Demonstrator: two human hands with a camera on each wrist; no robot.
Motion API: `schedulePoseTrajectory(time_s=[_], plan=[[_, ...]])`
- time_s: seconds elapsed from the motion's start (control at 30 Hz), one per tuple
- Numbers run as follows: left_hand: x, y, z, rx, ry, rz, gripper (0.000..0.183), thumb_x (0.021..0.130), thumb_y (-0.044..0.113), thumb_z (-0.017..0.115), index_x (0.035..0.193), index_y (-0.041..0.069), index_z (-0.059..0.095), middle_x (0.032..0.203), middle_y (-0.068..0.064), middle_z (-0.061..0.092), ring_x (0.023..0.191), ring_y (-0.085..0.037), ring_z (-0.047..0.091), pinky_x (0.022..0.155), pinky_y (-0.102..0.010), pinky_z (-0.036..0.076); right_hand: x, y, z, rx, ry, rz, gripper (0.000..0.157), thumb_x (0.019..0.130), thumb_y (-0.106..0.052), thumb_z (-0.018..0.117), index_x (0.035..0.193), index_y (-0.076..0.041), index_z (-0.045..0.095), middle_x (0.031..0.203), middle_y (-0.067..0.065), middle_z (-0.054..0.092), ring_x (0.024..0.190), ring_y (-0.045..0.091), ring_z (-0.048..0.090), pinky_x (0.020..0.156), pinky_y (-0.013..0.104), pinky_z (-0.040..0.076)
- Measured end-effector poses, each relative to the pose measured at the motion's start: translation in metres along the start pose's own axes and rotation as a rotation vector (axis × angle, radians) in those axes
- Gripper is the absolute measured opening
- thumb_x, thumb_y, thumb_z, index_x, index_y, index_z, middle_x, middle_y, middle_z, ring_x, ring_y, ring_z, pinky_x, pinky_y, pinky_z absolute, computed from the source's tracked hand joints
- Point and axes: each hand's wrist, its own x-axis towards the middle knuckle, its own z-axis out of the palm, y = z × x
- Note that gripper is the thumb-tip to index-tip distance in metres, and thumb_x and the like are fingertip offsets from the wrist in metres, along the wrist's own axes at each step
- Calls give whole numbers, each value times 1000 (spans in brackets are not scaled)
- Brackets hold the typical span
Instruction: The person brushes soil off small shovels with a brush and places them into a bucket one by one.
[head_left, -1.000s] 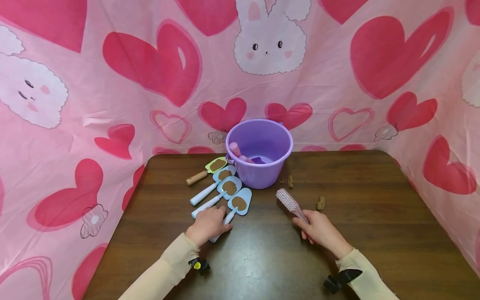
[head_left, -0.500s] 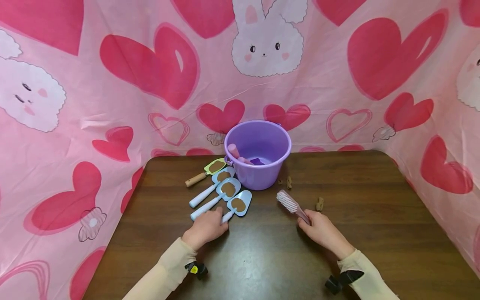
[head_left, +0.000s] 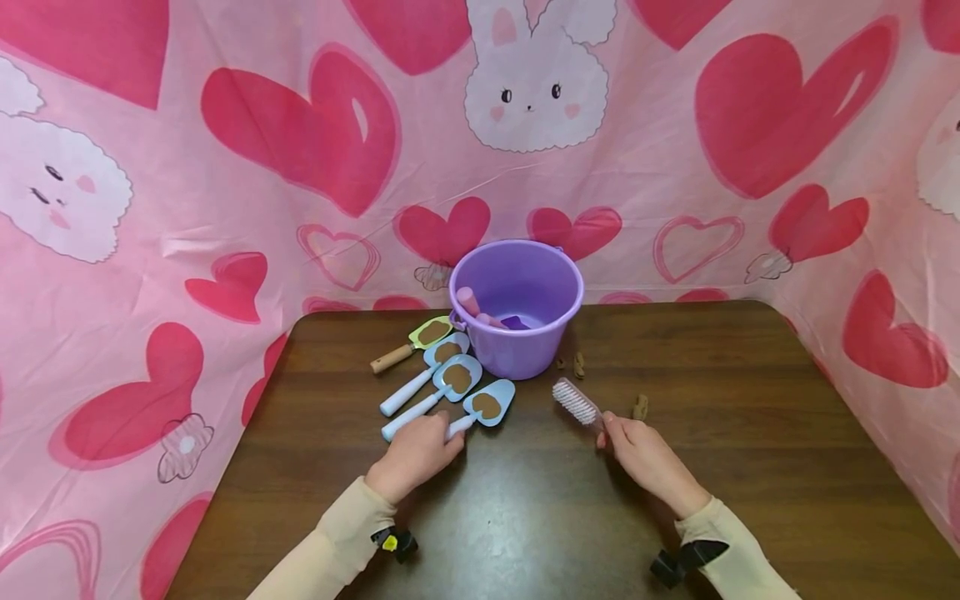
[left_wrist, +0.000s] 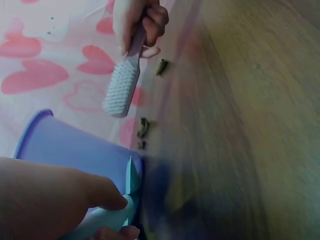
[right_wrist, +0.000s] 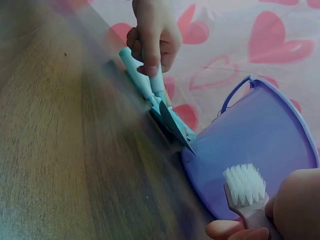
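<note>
My left hand [head_left: 417, 451] grips the handle of a small light blue trowel [head_left: 498, 395] with a brown patch on its blade. In the right wrist view this trowel [right_wrist: 175, 127] is tilted, blade downward, beside the other trowels. My right hand [head_left: 647, 457] holds a pink scrubbing brush [head_left: 577, 403] by its handle, which the fingers mostly hide. The brush's white bristles [right_wrist: 245, 184] face up in the right wrist view. Two more blue trowels, a nearer one [head_left: 456, 377] and a farther one [head_left: 408, 392], lie left of the held trowel.
A purple bucket [head_left: 517, 354] stands at the back of the wooden table [head_left: 735, 367], with pink-handled things [head_left: 468, 301] inside. A green trowel with a wooden handle [head_left: 392, 359] lies left of it. Brown crumbly bits, including one lump [head_left: 640, 407], lie on the right.
My left hand has tightened round the nearest trowel's handle, and its blade has shifted slightly right. The brush in my right hand has turned a little; the bucket has stayed put.
</note>
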Motion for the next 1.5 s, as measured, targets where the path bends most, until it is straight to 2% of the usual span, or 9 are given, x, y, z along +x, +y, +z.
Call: schedulePoseTrajectory(time_s=[0.13, 0.3, 0.4, 0.57, 0.7, 0.87, 1.2, 1.33, 1.5], plan=[[5, 10, -1, 9, 28, 47, 28, 94, 23, 71, 76, 11, 53, 62, 1, 46, 54, -17, 48, 49, -37, 39, 0, -3, -2, 1, 33, 8, 42, 114, -30, 40, 90, -12, 69, 71, 0, 51, 68, 17, 50, 65, 32, 38], [16, 27, -1, -16, 47, 113, 27, 92, 23, 72, 74, 16, 53, 60, 5, 44, 54, -16, 48, 48, -34, 38, 0, -12, -3, -31, 107, -34, 38, 112, -31, 43, 101, -11, 73, 85, 4, 65, 73, 19, 52, 63, 33, 39], [24, 37, 1, -34, 54, 147, 30, 91, 23, 73, 71, 17, 51, 60, 7, 41, 53, -14, 45, 48, -33, 37, 1, -17, -2, -83, 152, -75, 33, 111, -30, 47, 94, -14, 70, 76, 0, 60, 67, 17, 49, 60, 33, 37], [35, 52, 5, -30, 70, 168, 32, 92, 23, 74, 70, 17, 52, 59, 6, 42, 51, -14, 46, 45, -33, 37, 2, -19, 3, -158, 187, -130, 28, 106, -30, 58, 81, -18, 61, 61, -6, 38, 57, 14, 41, 54, 33, 32], [40, 60, 7, -5, 86, 174, 33, 92, 23, 74, 68, 16, 53, 58, 4, 45, 52, -17, 52, 44, -35, 38, 3, -19, 5, -165, 175, -136, 20, 104, -30, 62, 93, -15, 71, 61, -7, 42, 56, 13, 43, 53, 33, 33], [44, 65, 9, 2, 94, 170, 33, 92, 23, 75, 67, 16, 54, 57, 4, 46, 54, -18, 57, 46, -35, 40, 6, -21, 6, -134, 151, -142, 15, 102, -26, 68, 96, -13, 73, 64, -7, 48, 56, 11, 44, 54, 30, 35], [42, 67, 10, 12, 111, 165, 33, 93, 25, 76, 68, 15, 56, 58, 4, 47, 54, -21, 57, 49, -38, 42, 8, -22, 11, -114, 119, -233, 19, 100, -24, 70, 83, -17, 64, 63, -10, 44, 56, 6, 41, 53, 25, 33], [42, 67, 9, 7, 116, 161, 35, 93, 25, 76, 67, 15, 55, 57, 4, 46, 55, -21, 57, 49, -39, 43, 8, -22, 12, -127, 148, -261, 24, 100, -24, 70, 79, -19, 62, 62, -11, 42, 56, 5, 39, 53, 25, 32], [41, 67, 9, -10, 139, 182, 36, 93, 24, 76, 66, 16, 54, 57, 4, 46, 55, -22, 59, 49, -39, 44, 5, -23, 12, -139, 203, -238, 29, 100, -23, 70, 75, -18, 57, 61, -10, 39, 54, 8, 38, 53, 26, 31]])
